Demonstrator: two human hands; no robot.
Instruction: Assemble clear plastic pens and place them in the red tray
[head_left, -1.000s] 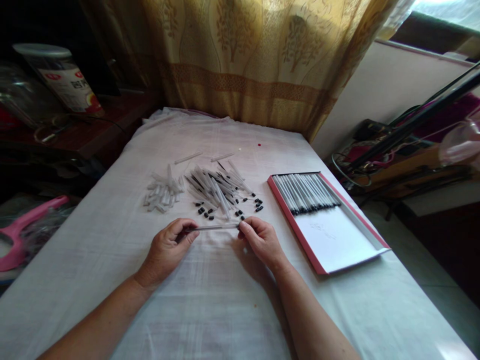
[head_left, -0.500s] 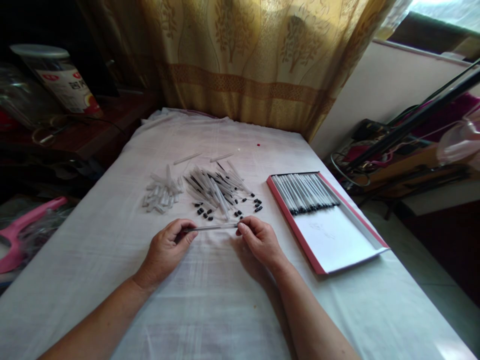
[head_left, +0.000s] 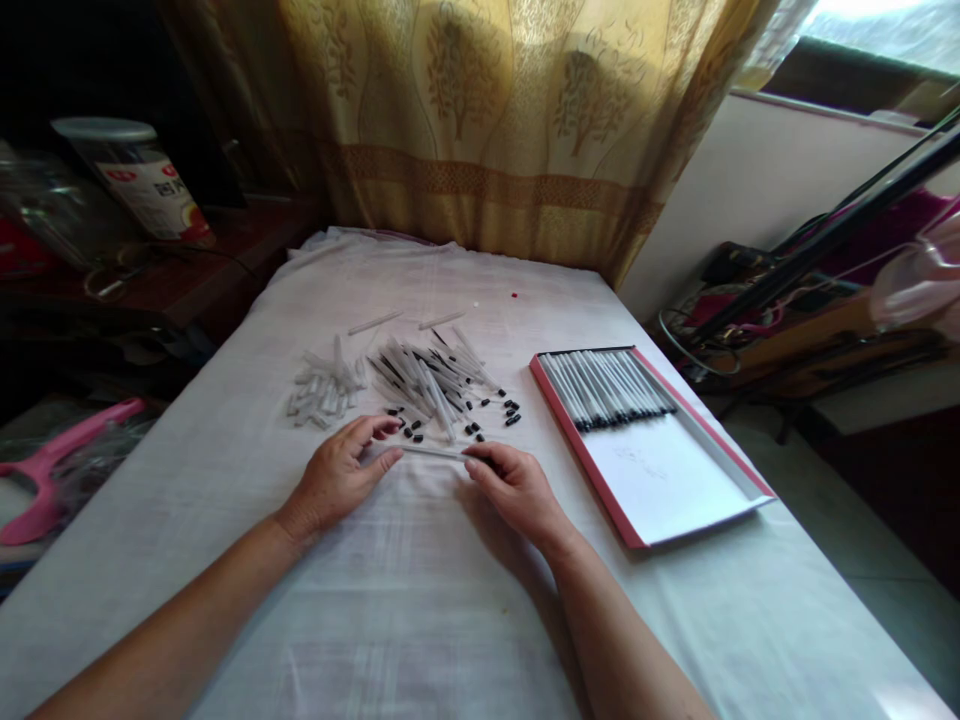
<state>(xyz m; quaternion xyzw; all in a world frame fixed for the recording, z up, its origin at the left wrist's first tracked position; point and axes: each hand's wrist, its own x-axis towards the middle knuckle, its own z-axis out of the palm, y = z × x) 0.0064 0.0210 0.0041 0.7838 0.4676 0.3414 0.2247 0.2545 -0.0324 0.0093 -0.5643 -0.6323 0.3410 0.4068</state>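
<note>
My left hand (head_left: 339, 480) and my right hand (head_left: 512, 488) rest on a white cloth (head_left: 420, 600) over a table. Between them lies a thin clear pen tube (head_left: 431, 451). My right fingers pinch its right end. My left fingers are loosened and spread at its left end, the thumb touching it. Just beyond my hands lies a heap of clear pen tubes with black refills (head_left: 427, 373), small black end caps (head_left: 487, 415) scattered near it, and a pile of short clear caps (head_left: 324, 387) to the left.
A shallow red-edged box (head_left: 660, 480) at the right holds a row of finished pens (head_left: 606, 387) at its far end. A patterned curtain (head_left: 510, 130) hangs behind. A jar (head_left: 146, 180) and pink plastic object (head_left: 52, 465) sit left; cables and a dark pole are on the right.
My left fingers have loosened and reached forward toward the black caps. The pen tube has sunk lower toward the cloth and tilted, still pinched by my right hand.
</note>
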